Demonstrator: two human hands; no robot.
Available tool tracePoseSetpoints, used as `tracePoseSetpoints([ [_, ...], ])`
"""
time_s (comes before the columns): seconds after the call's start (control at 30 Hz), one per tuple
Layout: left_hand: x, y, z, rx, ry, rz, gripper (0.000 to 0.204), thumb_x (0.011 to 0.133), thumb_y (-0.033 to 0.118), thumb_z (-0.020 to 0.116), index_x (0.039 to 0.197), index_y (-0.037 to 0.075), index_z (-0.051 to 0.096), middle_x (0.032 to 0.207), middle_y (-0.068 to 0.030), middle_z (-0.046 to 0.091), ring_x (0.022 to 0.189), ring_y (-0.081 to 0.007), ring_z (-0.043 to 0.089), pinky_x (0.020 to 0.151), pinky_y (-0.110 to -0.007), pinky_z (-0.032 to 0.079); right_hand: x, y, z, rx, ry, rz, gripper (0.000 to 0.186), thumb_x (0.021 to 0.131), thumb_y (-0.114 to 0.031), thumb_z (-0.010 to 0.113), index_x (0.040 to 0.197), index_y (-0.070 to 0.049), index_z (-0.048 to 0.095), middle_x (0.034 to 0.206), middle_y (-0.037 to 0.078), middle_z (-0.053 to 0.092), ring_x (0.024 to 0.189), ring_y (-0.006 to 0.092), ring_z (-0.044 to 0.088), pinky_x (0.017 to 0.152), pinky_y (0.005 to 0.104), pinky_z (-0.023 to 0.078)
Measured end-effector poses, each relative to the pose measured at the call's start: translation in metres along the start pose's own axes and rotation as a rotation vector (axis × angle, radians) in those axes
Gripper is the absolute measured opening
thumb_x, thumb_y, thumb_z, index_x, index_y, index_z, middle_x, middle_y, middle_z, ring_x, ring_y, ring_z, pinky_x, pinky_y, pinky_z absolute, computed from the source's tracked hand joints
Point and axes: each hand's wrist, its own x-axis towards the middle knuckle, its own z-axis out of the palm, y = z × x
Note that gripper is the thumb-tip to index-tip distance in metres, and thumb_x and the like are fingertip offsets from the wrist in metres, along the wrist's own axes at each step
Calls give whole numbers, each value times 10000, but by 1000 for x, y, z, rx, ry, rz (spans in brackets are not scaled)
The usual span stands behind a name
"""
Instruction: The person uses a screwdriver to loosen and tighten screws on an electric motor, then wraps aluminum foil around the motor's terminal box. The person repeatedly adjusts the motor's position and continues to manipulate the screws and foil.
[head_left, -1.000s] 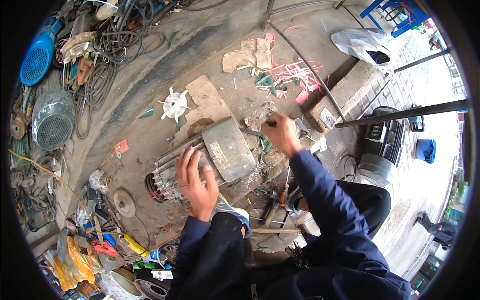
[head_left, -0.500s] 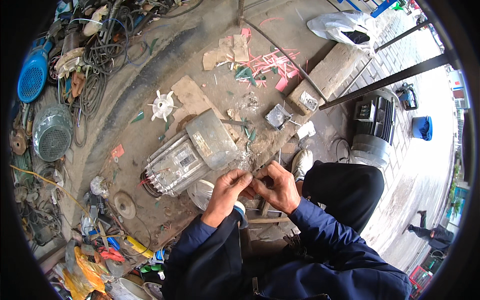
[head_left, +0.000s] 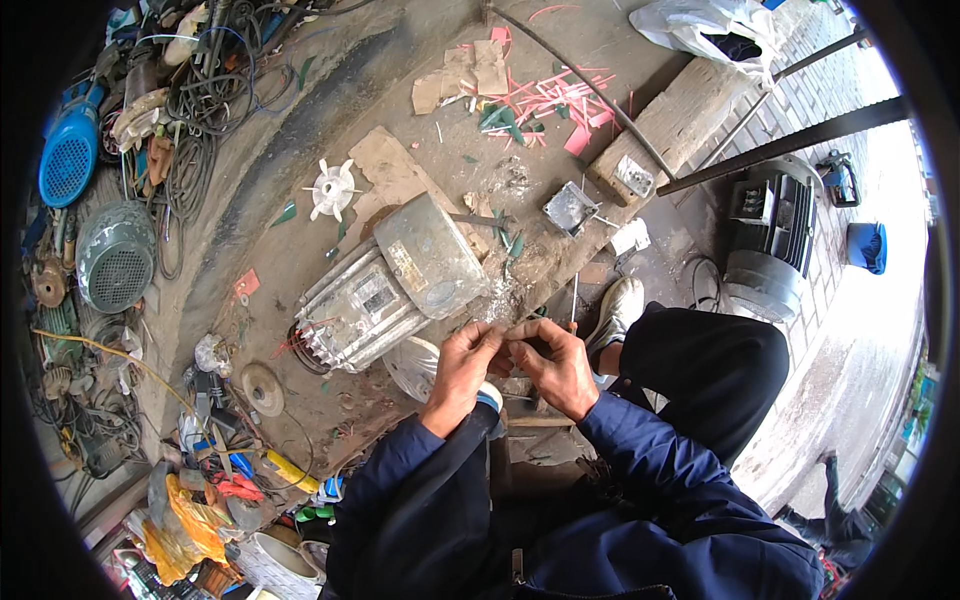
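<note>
My left hand (head_left: 462, 376) and my right hand (head_left: 556, 371) meet low in the middle, fingertips pinched together on something too small to make out. Just above and left of them lies a grey motor housing (head_left: 350, 310) with a large end cover (head_left: 430, 255) and red wires at its rear end. Behind it a white plastic fan (head_left: 330, 191) rests by torn cardboard (head_left: 390, 160). A small open metal box (head_left: 570, 208) sits to the right of the motor, on the dusty work surface (head_left: 270, 320) among green scraps.
Cables and blue fan cover (head_left: 68, 170) pile at left; tools (head_left: 270, 478) lower left. Pink strips (head_left: 560, 105), bars (head_left: 785, 140), wooden beam (head_left: 680, 120) and white sack (head_left: 700, 30) at upper right. Dark motor (head_left: 765, 240) and blue bucket (head_left: 865, 248) at right. A person's leg (head_left: 835, 510) shows at lower right.
My hands were apart over the motor and beside it a second ago; they came down and together. Since then they have risen slightly, still pinched together. The person at the right has moved lower in view.
</note>
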Motion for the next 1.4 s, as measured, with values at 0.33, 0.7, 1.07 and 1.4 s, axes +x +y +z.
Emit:
tracePoseSetpoints([
  [0.33,4,-6,-3,77,11,65,242,1054,251,726,1068,9,732,896,-17,729,786,-102,685,728,-264,563,12,25,-3,143,31,143,112,1024,-53,728,1065,25,659,948,66,737,818,117,694,737,279,588],
  [0.7,3,-10,-6,51,11,45,224,1031,257,753,1087,40,746,919,13,716,815,-70,651,741,-247,546,10,24,0,89,71,91,102,960,11,769,997,10,674,958,46,721,889,110,652,806,259,533],
  [1.07,8,-22,-18,-671,-387,-364,192,951,250,835,1008,121,704,891,16,704,770,-145,693,683,-296,587,9,11,-11,140,-111,61,138,953,19,787,1033,-13,679,1015,28,696,926,110,643,870,266,510],
  [1.4,14,-29,-16,-631,-407,-354,231,964,303,821,1017,101,722,888,19,697,772,-131,664,671,-298,537,6,16,-1,-121,-54,-158,117,989,-44,765,1002,-26,650,970,19,632,818,87,591,704,236,485],
])
